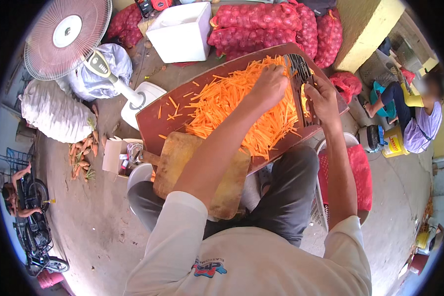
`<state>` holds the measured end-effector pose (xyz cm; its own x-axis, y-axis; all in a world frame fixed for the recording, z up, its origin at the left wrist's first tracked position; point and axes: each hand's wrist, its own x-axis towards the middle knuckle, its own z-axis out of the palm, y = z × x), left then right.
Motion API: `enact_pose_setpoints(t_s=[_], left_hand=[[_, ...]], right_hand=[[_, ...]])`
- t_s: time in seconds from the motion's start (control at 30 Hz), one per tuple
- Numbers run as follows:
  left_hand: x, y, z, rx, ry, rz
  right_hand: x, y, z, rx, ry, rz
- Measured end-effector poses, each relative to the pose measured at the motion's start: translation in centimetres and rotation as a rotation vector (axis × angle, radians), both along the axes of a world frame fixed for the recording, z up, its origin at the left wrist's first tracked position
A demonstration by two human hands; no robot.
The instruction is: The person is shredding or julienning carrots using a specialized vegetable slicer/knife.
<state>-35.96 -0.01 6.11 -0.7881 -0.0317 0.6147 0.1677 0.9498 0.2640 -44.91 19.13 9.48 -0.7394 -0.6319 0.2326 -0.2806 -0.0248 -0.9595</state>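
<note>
A mound of shredded carrot (pixel 222 107) covers much of a reddish-brown board (pixel 151 118) before me. My left hand (pixel 271 84) is over the mound's far right part with its fingers curled; whether anything is inside them is hidden. A dark slicer (pixel 299 70), striped black on top, lies along the mound's right side. My right hand (pixel 321 98) grips its right edge, beside some orange carrot seen next to the fingers. A worn wooden chopping board (pixel 222 174) with a handle lies across my lap, partly under my left forearm.
A standing fan (pixel 67 31), white foam box (pixel 181 33) and red net sacks of onions (pixel 259 18) stand beyond the board. Whole carrots (pixel 83 155) lie by a white sack (pixel 55 111). Right, a basket holds red netting (pixel 349 177); a person (pixel 421 114) sits farther off.
</note>
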Motion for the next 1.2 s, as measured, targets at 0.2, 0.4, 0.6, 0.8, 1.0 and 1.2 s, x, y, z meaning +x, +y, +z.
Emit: enact_pose_setpoints(t_s=[0.2,0.4,0.6,0.8,1.0,1.2], left_hand=[[1.3,0.2,-3.0,-0.058,-0.053,0.081],[1.5,2.7,-1.8,-0.138,-0.014,0.062],[3.2,1.6,-2.1,-0.21,-0.193,0.2],[7.7,0.7,-2.0,-0.151,-0.003,0.196],[9.9,0.2,-2.8,-0.145,-0.098,0.253],[16.0,0.5,-2.7,0.017,0.03,0.25]], right_hand=[[-3.4,0.6,-2.5,0.086,0.22,-0.034],[1.1,0.4,-1.4,0.075,0.032,-0.003],[0.1,0.3,-2.1,0.118,0.066,-0.015],[3.7,0.5,-1.2,0.078,0.003,0.056],[8.1,-1.6,0.6,0.052,0.234,0.015],[10.6,-4.0,2.8,0.186,0.549,0.05]])
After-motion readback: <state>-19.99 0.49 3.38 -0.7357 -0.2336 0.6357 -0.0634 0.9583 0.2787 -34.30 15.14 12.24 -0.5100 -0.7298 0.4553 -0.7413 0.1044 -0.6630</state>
